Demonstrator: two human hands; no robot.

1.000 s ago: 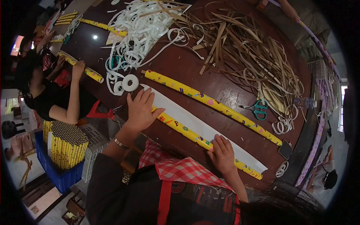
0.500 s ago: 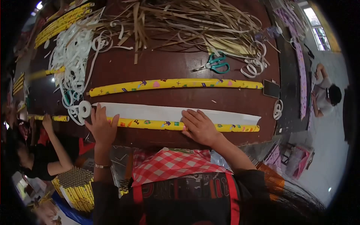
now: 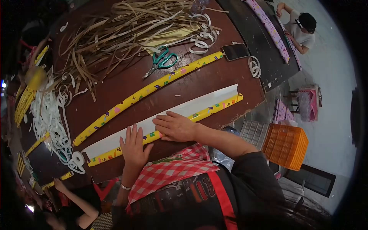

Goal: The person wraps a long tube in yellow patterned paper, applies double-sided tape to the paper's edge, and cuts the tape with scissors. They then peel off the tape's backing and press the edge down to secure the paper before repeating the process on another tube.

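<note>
A yellow patterned roll (image 3: pixel 218 107) lies near the table's front edge, with a strip of its white underside (image 3: pixel 214 96) spread flat along its far side. My left hand (image 3: pixel 135 147) rests on the roll and the white strip, fingers stretched out. To its right, my right hand (image 3: pixel 175 126) lies over the roll with its fingers extended onto the white part. Neither hand is wrapped round anything. Beyond them a second yellow roll (image 3: pixel 147 90) lies diagonally. Green-handled scissors (image 3: pixel 163 61) are behind it, and a white tape roll (image 3: pixel 78 159) sits by the near roll's left end.
Brown strips (image 3: pixel 115 34) cover the table's far part, white strips (image 3: pixel 50 119) its left side. A phone (image 3: pixel 235 51) lies at the right. One person (image 3: pixel 303 30) is at the upper right, another (image 3: pixel 82 209) at lower left. An orange crate (image 3: pixel 287 145) stands beyond the right edge.
The whole view has turned, so the table and rolls now slant up to the right. My left hand has shifted right along the roll, closer to my right hand.
</note>
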